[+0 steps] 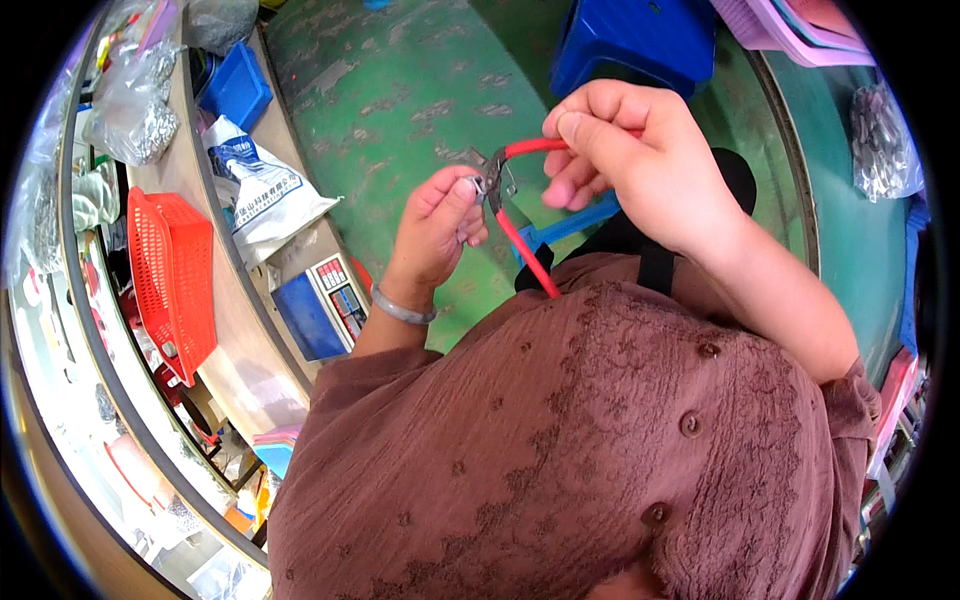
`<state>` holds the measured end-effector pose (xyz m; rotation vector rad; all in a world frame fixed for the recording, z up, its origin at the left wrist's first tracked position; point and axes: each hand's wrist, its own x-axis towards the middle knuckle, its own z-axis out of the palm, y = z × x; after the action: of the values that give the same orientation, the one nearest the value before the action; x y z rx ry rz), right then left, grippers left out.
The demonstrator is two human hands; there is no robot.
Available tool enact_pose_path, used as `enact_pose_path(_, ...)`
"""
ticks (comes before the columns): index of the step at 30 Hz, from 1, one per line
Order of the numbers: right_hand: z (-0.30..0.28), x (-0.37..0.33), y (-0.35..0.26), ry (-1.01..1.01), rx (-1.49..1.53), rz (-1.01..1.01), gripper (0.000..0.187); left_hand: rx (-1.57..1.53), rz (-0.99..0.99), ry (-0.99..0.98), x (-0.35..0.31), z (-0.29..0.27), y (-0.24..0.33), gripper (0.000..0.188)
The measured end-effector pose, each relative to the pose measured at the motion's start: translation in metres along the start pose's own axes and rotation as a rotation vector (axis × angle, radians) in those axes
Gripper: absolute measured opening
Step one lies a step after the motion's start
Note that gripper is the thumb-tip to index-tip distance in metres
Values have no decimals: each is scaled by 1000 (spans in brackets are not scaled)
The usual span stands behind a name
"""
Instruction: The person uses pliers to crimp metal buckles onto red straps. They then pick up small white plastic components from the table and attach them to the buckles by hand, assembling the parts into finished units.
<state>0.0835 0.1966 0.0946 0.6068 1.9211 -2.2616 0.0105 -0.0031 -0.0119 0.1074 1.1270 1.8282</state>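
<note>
Both are closed: your left hand (438, 222) pinches a small metal piece (479, 187), your right hand (645, 150) grips spread red-handled pliers (497, 170), seemingly aligning them, which calls for steadiness.

Two hands (432, 230), one pair of pliers (495, 170), one bangle (403, 309) and three shirt buttons (690, 424) show. Beside them are one red basket (172, 280), one scale (320, 310) and one white sack (265, 195).

Blue printed lettering (268, 198) stands on the white bag (262, 188).
</note>
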Motion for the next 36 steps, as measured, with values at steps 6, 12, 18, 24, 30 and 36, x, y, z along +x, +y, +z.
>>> enact_pose_path(6, 0, -3, -9, 42, 7, -64, 18, -42, -4, 22, 2, 5, 7, 19)
enact_pose_path(12, -2, -5, -11, 58, 7, -59, 19, -51, -6, 15, 3, 5, 7, 22)
enact_pose_path(18, -1, -7, -10, 78, 13, -90, 20, -77, 6, 19, 3, 5, 7, 22)
enact_pose_path(24, 1, -9, -8, 103, 63, -98, 18, -90, 16, 24, 3, 7, 6, 22)
enact_pose_path(30, 1, -10, -5, 98, 69, -115, 17, -129, 8, 36, 4, 10, 8, 19)
enact_pose_path(36, 7, -10, 3, 137, 107, -161, 17, -207, 43, 93, 5, 14, 2, 17)
